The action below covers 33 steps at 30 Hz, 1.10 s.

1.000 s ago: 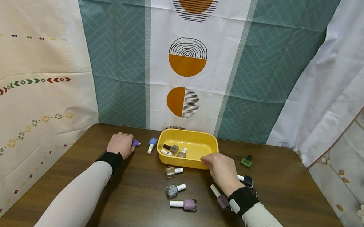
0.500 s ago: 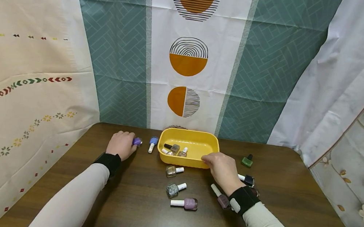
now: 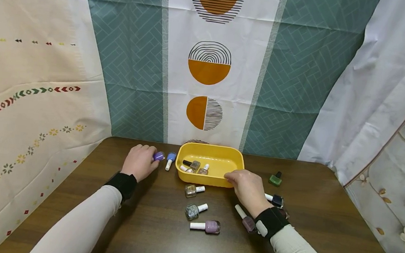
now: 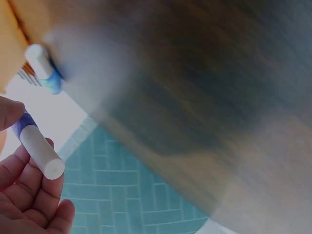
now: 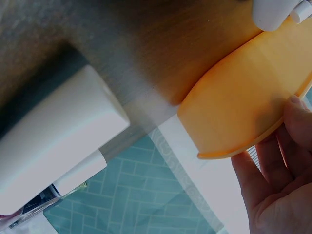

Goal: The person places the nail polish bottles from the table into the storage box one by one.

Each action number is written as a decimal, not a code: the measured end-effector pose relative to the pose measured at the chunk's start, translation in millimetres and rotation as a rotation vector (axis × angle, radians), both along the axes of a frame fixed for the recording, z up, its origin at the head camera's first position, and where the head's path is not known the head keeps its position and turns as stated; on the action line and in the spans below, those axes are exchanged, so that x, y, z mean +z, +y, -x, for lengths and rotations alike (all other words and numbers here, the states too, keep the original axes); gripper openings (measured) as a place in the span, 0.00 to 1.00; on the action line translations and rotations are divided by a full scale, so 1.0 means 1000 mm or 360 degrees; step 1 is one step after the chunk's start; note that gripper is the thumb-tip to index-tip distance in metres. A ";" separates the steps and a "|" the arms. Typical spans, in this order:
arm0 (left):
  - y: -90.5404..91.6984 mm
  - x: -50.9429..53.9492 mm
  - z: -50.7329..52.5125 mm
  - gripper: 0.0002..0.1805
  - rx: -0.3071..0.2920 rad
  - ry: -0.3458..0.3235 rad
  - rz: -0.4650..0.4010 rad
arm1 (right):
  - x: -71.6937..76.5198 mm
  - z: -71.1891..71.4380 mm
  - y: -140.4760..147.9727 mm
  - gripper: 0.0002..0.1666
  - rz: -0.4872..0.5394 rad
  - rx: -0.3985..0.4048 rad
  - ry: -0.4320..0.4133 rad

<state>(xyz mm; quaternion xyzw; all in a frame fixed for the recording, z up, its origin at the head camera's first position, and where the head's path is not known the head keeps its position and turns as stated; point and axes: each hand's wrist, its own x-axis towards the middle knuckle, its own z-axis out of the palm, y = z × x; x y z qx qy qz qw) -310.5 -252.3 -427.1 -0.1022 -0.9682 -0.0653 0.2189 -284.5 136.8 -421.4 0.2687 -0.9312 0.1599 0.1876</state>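
Note:
The left hand [image 3: 140,162] pinches a purple nail polish bottle [image 3: 159,156] at the table's back left. In the left wrist view its white cap [image 4: 43,152] points away from the thumb, with fingers curled beneath. Just right of it lies a blue bottle [image 3: 171,156] with a white cap. The right hand [image 3: 249,188] grips the near right rim of the yellow tray [image 3: 215,181]; in the right wrist view, thumb and fingers hold the tray wall [image 5: 243,97] from both sides. Several bottles, one a glittery bottle [image 3: 195,165], lie in the tray's left part.
In front of the tray lie a gold bottle [image 3: 190,191], a silver bottle [image 3: 192,211] and a mauve bottle [image 3: 212,227]. A darker mauve bottle [image 3: 248,224] and a dark bottle [image 3: 277,201] are near the right wrist. A green bottle [image 3: 275,179] stands further right.
The left hand has moved slightly right with the purple bottle, closer to the blue one. The right hand stays on the tray rim.

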 end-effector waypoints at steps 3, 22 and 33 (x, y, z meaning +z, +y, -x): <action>0.007 0.005 -0.003 0.15 -0.0019 0.0003 -0.0009 | -0.001 0.001 0.000 0.12 -0.0003 -0.0003 -0.0005; 0.048 0.028 -0.011 0.17 -0.0117 0.0014 -0.0023 | 0.000 0.000 0.001 0.12 -0.0005 0.0006 0.0012; 0.077 0.040 -0.011 0.19 -0.0162 -0.0051 0.0051 | 0.001 0.000 0.000 0.12 0.0001 -0.0008 -0.0026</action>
